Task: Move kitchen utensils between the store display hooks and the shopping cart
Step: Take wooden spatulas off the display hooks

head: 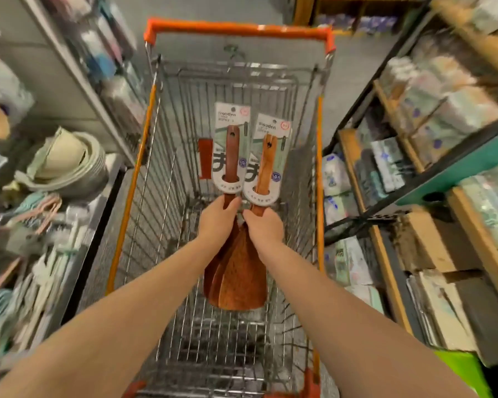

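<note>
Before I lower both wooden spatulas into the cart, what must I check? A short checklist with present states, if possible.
1. Grip of left hand on dark spatula: ok.
2. Grip of right hand on light spatula: ok.
3. Both spatulas above the cart basket: ok.
4. The blades apart: not ok, they overlap.
5. Cart floor below free: cannot tell, blurred.

Fingers hide spatula necks; shelf goods blurred
</note>
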`<state>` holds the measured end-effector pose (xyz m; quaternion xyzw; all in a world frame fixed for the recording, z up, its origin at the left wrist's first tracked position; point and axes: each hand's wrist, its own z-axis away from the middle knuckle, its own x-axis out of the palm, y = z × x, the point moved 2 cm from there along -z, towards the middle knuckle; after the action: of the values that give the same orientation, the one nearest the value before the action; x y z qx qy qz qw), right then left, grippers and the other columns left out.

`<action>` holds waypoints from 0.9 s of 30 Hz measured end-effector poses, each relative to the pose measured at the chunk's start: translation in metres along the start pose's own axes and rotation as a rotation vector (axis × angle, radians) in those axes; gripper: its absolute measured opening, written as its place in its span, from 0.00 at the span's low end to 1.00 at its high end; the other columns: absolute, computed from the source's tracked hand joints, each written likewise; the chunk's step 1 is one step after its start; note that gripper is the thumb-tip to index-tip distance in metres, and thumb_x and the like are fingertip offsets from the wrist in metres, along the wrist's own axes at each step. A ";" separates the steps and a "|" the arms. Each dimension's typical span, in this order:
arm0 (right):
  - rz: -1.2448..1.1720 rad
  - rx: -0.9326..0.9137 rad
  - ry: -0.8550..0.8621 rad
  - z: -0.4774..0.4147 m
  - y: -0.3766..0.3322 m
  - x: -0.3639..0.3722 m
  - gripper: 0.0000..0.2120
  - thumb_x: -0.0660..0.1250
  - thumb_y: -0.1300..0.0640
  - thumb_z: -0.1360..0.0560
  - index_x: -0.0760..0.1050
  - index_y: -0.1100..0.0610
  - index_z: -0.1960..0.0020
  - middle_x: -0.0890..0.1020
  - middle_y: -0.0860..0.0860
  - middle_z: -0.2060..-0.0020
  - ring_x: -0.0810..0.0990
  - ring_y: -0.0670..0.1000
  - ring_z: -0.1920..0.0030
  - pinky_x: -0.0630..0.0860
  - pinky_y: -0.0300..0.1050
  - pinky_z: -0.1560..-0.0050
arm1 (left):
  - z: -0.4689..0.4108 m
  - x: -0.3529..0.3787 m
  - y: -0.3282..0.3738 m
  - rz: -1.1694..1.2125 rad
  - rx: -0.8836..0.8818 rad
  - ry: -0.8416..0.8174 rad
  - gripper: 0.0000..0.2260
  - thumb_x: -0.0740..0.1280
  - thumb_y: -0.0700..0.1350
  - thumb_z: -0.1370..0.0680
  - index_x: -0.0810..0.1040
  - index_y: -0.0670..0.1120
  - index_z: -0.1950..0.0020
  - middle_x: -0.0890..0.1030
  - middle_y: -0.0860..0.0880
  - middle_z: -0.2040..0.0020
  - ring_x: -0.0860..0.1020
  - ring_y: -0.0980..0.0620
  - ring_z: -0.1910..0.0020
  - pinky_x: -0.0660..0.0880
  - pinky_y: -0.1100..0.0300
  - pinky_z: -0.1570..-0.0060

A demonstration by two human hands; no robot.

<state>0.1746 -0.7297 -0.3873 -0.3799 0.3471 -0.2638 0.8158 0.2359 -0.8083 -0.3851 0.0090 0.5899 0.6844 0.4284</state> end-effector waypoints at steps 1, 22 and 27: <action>0.024 0.053 -0.033 -0.009 0.017 0.015 0.12 0.63 0.52 0.23 0.76 0.60 0.47 0.78 0.52 0.57 0.78 0.55 0.53 0.75 0.48 0.51 | -0.005 0.006 -0.021 -0.013 -0.048 -0.012 0.15 0.58 0.50 0.19 0.75 0.42 0.39 0.78 0.47 0.48 0.75 0.46 0.43 0.65 0.59 0.54; 0.424 0.400 -0.309 -0.064 0.241 0.125 0.15 0.55 0.64 0.19 0.69 0.65 0.34 0.75 0.60 0.38 0.74 0.59 0.38 0.70 0.46 0.44 | -0.026 0.119 -0.278 -0.337 -0.583 -0.501 0.18 0.56 0.47 0.18 0.75 0.35 0.41 0.76 0.33 0.41 0.75 0.37 0.43 0.72 0.48 0.45; 0.432 0.424 -0.284 -0.058 0.242 0.118 0.16 0.55 0.64 0.20 0.66 0.65 0.34 0.73 0.54 0.39 0.72 0.56 0.38 0.66 0.39 0.51 | -0.021 0.121 -0.269 -0.504 -0.562 -0.559 0.18 0.56 0.51 0.18 0.77 0.38 0.48 0.78 0.38 0.50 0.76 0.43 0.54 0.72 0.53 0.54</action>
<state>0.2436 -0.6985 -0.6518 -0.1526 0.2397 -0.0955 0.9540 0.3036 -0.7699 -0.6701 -0.0668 0.2273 0.6635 0.7097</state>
